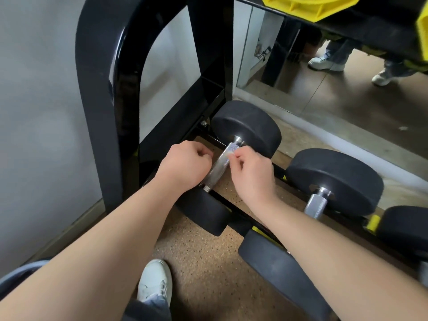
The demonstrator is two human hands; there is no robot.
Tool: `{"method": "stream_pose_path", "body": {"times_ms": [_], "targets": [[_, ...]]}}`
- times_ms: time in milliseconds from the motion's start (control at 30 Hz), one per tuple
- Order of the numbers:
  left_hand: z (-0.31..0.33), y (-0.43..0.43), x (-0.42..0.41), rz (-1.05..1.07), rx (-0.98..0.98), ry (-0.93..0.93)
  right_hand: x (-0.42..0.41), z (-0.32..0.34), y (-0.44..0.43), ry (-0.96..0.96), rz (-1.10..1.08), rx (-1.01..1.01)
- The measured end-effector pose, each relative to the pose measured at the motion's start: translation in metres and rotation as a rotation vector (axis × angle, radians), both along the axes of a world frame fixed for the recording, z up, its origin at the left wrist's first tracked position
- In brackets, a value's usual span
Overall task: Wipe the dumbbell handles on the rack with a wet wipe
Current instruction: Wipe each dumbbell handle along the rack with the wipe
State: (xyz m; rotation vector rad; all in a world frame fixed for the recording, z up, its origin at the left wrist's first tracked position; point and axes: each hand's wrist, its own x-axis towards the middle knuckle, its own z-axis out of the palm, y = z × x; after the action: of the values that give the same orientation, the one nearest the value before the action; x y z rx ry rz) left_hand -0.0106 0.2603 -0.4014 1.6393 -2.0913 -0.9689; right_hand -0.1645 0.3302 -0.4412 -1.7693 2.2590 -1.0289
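A black dumbbell with a knurled silver handle [218, 167] lies on the lowest tier of the black rack [102, 89], at its left end. A thin, pale wet wipe [229, 152] lies draped over that handle. My left hand [185, 165] is curled on the handle's left side, fingers pinched at the wipe's edge. On the right side my right hand [252, 174] pinches a white corner of the wipe between thumb and fingers. A second black dumbbell [333, 179] sits just to the right, its handle [316, 203] bare.
Yellow weights [308, 5] rest on the shelf above. A mirror [324, 66] behind the rack reflects legs and white shoes. The rack's thick upright stands at left against a grey wall. My white shoe [156, 281] is on the speckled floor below.
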Motion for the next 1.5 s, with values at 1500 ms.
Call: {"method": "stream_pose_path", "body": {"times_ms": [1500], "targets": [[0.006, 0.001, -0.007, 0.12, 0.107, -0.001, 0.003, -0.009, -0.01, -0.819, -0.142, 0.508]]}}
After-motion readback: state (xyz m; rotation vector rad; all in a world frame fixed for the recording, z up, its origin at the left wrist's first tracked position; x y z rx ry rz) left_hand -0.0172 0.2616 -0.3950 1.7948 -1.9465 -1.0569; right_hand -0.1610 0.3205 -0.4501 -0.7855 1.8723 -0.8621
